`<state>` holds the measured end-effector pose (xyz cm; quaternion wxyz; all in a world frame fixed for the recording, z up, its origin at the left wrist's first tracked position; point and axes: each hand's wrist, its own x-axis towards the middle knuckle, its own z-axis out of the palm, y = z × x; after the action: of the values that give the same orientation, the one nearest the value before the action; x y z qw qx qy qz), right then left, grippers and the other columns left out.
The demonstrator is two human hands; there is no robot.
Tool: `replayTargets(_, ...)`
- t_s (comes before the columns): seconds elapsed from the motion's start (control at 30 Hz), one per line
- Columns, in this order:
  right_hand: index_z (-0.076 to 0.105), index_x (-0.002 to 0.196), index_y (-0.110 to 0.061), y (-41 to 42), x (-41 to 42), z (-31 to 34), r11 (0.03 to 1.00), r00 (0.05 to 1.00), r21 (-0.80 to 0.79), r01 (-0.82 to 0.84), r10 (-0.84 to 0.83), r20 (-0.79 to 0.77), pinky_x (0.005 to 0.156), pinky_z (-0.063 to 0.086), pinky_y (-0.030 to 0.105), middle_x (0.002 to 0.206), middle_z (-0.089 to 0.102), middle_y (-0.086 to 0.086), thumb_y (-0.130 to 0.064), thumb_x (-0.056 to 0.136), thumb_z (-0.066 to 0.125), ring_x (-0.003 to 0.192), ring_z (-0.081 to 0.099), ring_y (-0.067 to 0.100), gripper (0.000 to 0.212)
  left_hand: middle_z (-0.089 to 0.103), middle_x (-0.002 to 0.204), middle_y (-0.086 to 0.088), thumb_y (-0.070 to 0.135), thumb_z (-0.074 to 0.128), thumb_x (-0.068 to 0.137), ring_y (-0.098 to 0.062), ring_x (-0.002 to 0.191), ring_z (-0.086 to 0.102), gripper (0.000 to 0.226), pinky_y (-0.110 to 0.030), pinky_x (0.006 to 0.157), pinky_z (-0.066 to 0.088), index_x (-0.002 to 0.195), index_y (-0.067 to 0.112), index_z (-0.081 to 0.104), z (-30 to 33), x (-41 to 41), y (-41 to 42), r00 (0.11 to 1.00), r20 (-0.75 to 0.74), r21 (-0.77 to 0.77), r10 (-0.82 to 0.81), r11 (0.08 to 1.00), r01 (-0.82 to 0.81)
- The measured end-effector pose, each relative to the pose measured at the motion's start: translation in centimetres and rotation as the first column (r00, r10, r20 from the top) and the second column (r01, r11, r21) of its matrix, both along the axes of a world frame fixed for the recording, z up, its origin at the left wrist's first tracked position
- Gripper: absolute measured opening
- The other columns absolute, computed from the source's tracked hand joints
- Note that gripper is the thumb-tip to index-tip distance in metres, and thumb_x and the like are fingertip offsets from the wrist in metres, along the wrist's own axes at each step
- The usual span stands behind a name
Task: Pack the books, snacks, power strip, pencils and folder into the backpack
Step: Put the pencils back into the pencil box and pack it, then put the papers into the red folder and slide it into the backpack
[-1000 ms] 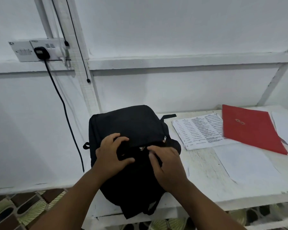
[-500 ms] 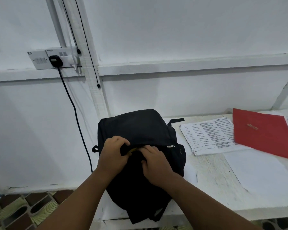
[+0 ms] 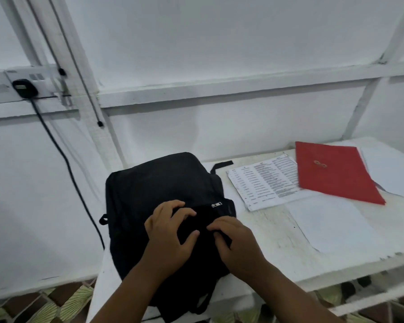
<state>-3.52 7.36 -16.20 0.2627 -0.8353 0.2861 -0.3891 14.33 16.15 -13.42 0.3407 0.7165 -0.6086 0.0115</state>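
A black backpack lies on the left end of the white table, its lower part hanging over the front edge. My left hand rests on the bag's front with fingers spread over the fabric near the zipper line. My right hand pinches the black fabric beside it. A silver zipper pull shows just above my hands. A red folder lies flat at the back right of the table, apart from both hands. Books, snacks, pencils are not visible.
A printed sheet lies between the backpack and the folder; blank white papers lie in front and to the right. A wall socket strip with a black plug and cable hangs at left. Patterned floor tiles show below.
My hands slid slightly lower on the backpack's front, and the yellowish gap seen between them earlier is gone. The camera view shifted a little.
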Motion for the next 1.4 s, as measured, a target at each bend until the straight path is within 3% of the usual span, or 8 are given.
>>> replayTargets(0.27, 0.069, 0.101, -0.026, -1.6, -9.2, -0.5, 0.974, 0.977, 0.087, 0.211, -0.209, -0.030, 0.087, 0.046, 0.014, 0.103, 0.065, -0.018, -0.005, 0.087, 0.062, 0.099, 0.061, 0.000, 0.027, 0.057, 0.118, 0.015, 0.038, 0.065, 0.079, -0.007, 0.123, 0.046, 0.028, -0.031, 0.104, 0.030, 0.107, 0.031, 0.065, -1.3, -7.8, -5.6, 0.974, 0.000, -0.027, -0.226, 0.974, 0.226)
replayTargets(0.43, 0.069, 0.104, -0.028, -5.9, -14.0, -1.4, 0.934, 0.946, 0.149, 0.324, -0.321, -0.046, 0.087, 0.039, 0.005, 0.105, 0.063, -0.022, -0.005, 0.089, 0.064, 0.103, 0.057, -0.006, 0.029, 0.053, 0.125, 0.015, 0.031, 0.074, 0.085, -0.001, 0.124, 0.043, 0.035, -0.005, 0.101, 0.022, 0.118, 0.031, 0.060, -2.8, -11.4, -11.0, 0.955, -0.102, 0.110, -0.280, 0.950, 0.291)
replayTargets(0.63, 0.067, 0.108, -0.027, -15.0, -19.0, -3.2, 0.912, 0.921, 0.162, 0.377, -0.350, -0.171, 0.093, 0.035, 0.008, 0.110, 0.061, -0.017, -0.008, 0.085, 0.068, 0.103, 0.054, -0.007, 0.029, 0.050, 0.134, 0.005, 0.038, 0.072, 0.081, -0.018, 0.134, 0.041, 0.046, -0.034, 0.115, 0.034, 0.125, 0.030, 0.058, -6.7, -13.8, -18.5, 0.971, -0.223, 0.268, -0.091, 0.952, 0.151)
replayTargets(0.9, 0.048, 0.144, -0.019, -26.5, -26.0, -4.8, 0.908, 0.826, 0.176, 0.381, -0.248, -0.507, 0.118, 0.026, 0.034, 0.152, 0.044, 0.004, -0.033, 0.093, 0.064, 0.142, 0.036, 0.024, 0.056, 0.031, 0.160, 0.003, 0.065, 0.043, 0.092, -0.025, 0.151, 0.017, 0.055, -0.049, 0.118, 0.019, 0.141, 0.039, 0.050, -11.2, -18.1, -23.1, 0.955, -0.032, 0.398, 0.293, 0.881, -0.257)
replayTargets(1.07, 0.040, 0.149, -0.017, -30.6, -28.2, -6.2, 0.904, 0.779, 0.192, 0.381, -0.202, -0.594, 0.121, 0.023, 0.038, 0.156, 0.038, 0.004, -0.045, 0.097, 0.054, 0.145, 0.031, 0.023, 0.061, 0.064, 0.117, 0.013, 0.064, 0.041, 0.089, -0.022, 0.118, 0.048, 0.042, -0.044, 0.094, 0.033, 0.106, 0.040, 0.071, -10.6, -19.1, -22.2, 0.932, -0.057, 0.231, 0.358, 0.913, -0.336)
replayTargets(1.23, 0.050, 0.140, -0.015, -32.1, -27.2, -5.8, 0.887, 0.789, 0.169, 0.429, -0.277, -0.548, 0.116, 0.032, 0.046, 0.147, 0.049, 0.008, -0.047, 0.096, 0.054, 0.138, 0.042, 0.027, 0.054, 0.054, 0.055, 0.018, 0.059, 0.044, 0.092, -0.002, 0.064, 0.054, 0.040, -0.033, 0.069, 0.036, 0.062, 0.039, 0.060, -8.7, -19.6, -21.8, 0.956, -0.104, 0.112, 0.275, 0.958, -0.263)
replayTargets(1.33, 0.053, 0.138, -0.015, -31.8, -27.2, -5.6, 0.882, 0.795, 0.167, 0.441, -0.298, -0.528, 0.114, 0.034, 0.048, 0.143, 0.052, 0.008, -0.043, 0.093, 0.060, 0.135, 0.044, 0.029, 0.054, 0.063, 0.056, 0.017, 0.068, 0.047, 0.089, -0.003, 0.053, 0.059, 0.045, -0.026, 0.062, 0.050, 0.079, 0.034, 0.076, -7.9, -18.4, -23.1, 0.975, -0.100, 0.163, 0.199, 0.970, -0.181)
replayTargets(1.4, 0.059, 0.129, -0.014, -30.9, -27.0, -5.4, 0.903, 0.820, 0.120, 0.412, -0.310, -0.481, 0.108, 0.040, 0.047, 0.133, 0.058, 0.008, -0.034, 0.087, 0.068, 0.127, 0.051, 0.031, 0.047, 0.071, 0.077, 0.012, 0.059, 0.055, 0.085, -0.008, 0.078, 0.067, 0.038, -0.036, 0.078, 0.055, 0.099, 0.031, 0.077, -8.1, -16.9, -24.3, 0.959, -0.058, 0.229, 0.278, 0.939, -0.258)
